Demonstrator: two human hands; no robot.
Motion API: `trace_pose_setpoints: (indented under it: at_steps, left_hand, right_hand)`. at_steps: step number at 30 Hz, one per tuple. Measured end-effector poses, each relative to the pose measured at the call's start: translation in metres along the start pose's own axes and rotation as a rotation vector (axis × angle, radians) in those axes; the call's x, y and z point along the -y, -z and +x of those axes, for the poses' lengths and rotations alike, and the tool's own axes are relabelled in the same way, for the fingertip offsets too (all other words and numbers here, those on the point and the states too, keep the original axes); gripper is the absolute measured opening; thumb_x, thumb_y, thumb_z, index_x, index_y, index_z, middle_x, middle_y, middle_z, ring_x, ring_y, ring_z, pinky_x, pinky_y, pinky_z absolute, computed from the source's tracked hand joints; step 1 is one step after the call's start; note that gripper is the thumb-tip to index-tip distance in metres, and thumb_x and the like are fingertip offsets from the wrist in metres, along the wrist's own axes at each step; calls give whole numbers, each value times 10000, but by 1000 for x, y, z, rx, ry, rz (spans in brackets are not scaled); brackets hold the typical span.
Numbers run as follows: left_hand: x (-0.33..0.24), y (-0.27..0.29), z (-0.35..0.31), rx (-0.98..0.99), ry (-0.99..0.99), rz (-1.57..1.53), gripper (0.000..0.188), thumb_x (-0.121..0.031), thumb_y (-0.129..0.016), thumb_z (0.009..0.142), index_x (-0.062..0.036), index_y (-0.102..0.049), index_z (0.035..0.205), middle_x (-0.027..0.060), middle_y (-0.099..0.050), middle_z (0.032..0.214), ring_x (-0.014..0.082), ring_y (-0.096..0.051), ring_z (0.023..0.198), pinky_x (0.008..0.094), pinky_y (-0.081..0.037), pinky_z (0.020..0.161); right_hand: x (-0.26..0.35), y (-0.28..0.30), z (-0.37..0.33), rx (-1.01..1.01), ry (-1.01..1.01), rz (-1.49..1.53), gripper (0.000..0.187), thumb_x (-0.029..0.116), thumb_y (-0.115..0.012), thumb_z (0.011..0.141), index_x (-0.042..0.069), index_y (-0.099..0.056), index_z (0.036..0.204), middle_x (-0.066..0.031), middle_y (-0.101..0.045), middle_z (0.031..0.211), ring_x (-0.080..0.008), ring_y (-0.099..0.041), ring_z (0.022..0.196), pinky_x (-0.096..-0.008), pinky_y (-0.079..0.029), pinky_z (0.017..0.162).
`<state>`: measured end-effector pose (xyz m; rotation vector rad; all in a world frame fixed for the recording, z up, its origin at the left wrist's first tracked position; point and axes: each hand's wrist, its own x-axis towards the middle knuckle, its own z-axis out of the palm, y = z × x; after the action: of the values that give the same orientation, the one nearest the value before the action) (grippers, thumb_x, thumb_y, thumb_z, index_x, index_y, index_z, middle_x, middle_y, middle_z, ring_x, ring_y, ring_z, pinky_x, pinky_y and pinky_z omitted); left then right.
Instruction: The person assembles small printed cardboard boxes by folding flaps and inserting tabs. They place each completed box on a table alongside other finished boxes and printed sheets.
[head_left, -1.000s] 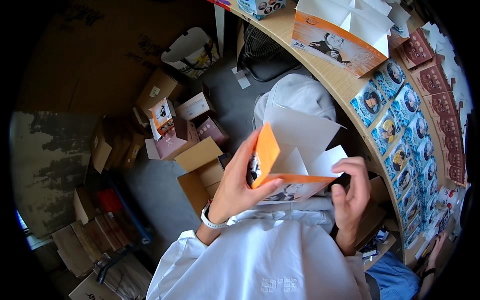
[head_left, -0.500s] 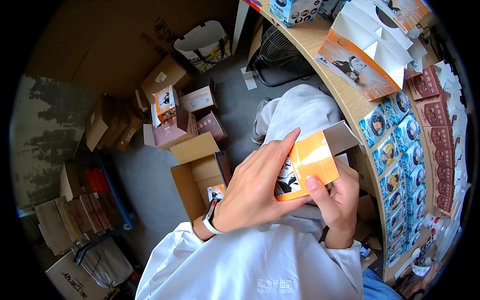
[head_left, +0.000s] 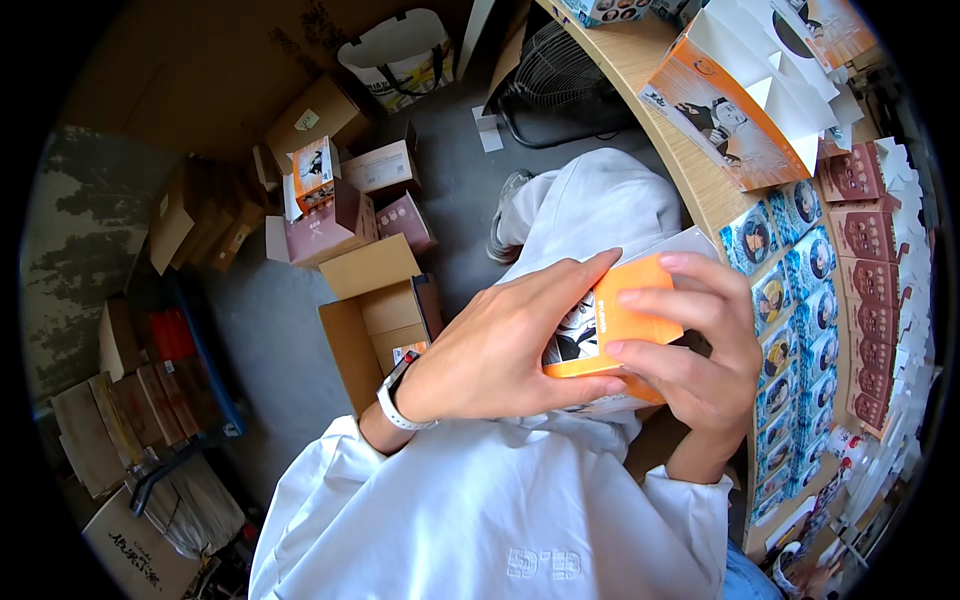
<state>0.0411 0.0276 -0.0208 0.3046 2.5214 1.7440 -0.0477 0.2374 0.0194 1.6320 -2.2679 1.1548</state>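
Note:
A small orange carton (head_left: 635,322) with a black-and-white drawn picture on its face is held between my two hands above my lap. My left hand (head_left: 490,345), with a band on its wrist, grips the box from the left, thumb along the lower edge and fingers over the top left. My right hand (head_left: 715,345) closes on the right part, its fingertips lying across the orange face. White flaps (head_left: 690,243) stick out at the box's upper right end. What is inside the carton is hidden.
An open brown carton (head_left: 345,350) stands on the floor left of my hands, with more boxes (head_left: 325,230) behind it. The curved wooden table (head_left: 690,160) at right bears rows of blue packs (head_left: 820,300), maroon boxes (head_left: 865,275) and a larger display box (head_left: 735,110). A black fan (head_left: 555,75) stands beyond my knee.
My right hand has shifted from thumb on the face to fingers spread over the carton's right side. The carton has tipped, showing its lower orange side. The view has shifted slightly.

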Motion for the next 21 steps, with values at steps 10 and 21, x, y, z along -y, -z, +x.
trace_pose_setpoints:
  at_steps: [10, 21]
  left_hand:
    - [0, 0, 0, -49, 66, -9, 968, -324, -915, 740, -25, -462, 1541, 150, -653, 1145, 297, -640, 914, 355, -520, 778]
    - [10, -11, -1, -134, -25, 15, 957, -285, -921, 722, 0, -470, 1516, 148, -642, 1100, 320, -636, 906, 368, -526, 797]
  right_hand:
    - [-9, -11, 2, 25, -26, 145, 287, 74, -828, 662, 46, -785, 944, -55, -751, 982, -287, -743, 954, -374, -635, 790]
    - [-8, -13, 1, -8, -95, 197, 249, 2, -793, 659, 19, -788, 907, -69, -757, 911, -291, -754, 918, -368, -628, 773]
